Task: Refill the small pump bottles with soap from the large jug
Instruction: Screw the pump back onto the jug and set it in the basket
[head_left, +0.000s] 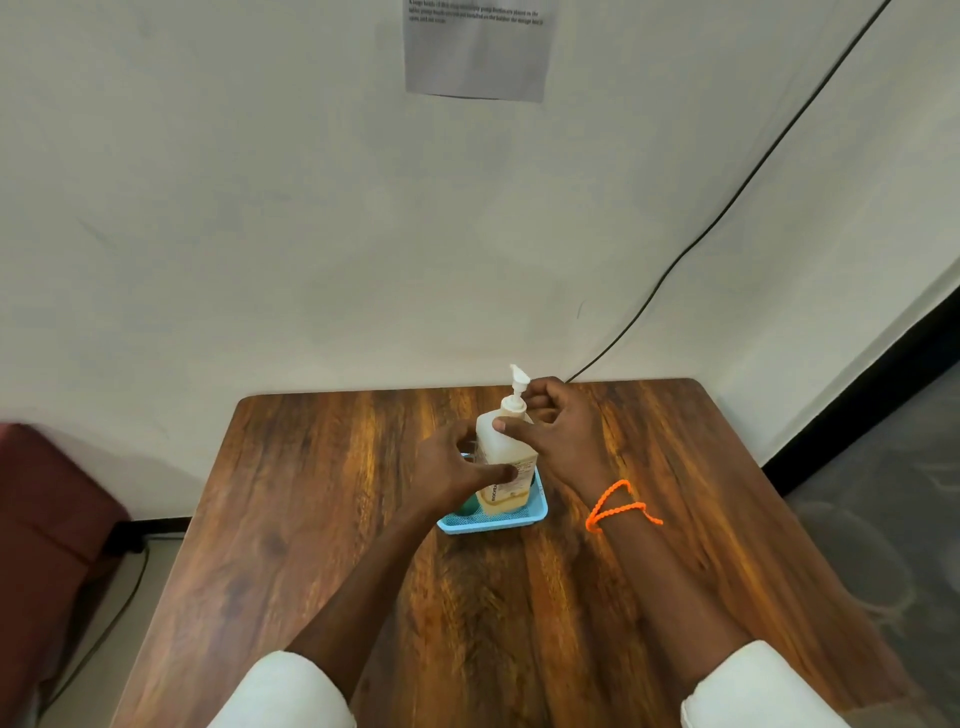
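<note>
Toward the far middle of the wooden worktop (322, 519) I see a pump bottle (503, 457) standing upright in a small blue tray (535, 514), its long axis vertical and its white pump nozzle (517, 375) pointing up and slightly left, toward the far wall. Amber soap fills only the lower part of the translucent bottle; the upper part looks pale and empty. My left hand (457, 470) curls round the bottle's left side, thumb laid across the front near the label. My right hand (558, 431) grips the bottle's right shoulder, thumb pressed on the front just below the collar and fingers bent near the pump stem. An orange cord bracelet (615, 506) sits on the right wrist. Something teal (471, 503) lies in the tray just left of the bottle, mostly hidden behind my left hand, so I cannot tell what it is. On the wall a grey paper notice (475, 52) is cut off at the top, its print too small to read, and a black cable (727, 208) runs down behind the worktop. The label text is blurred.
</note>
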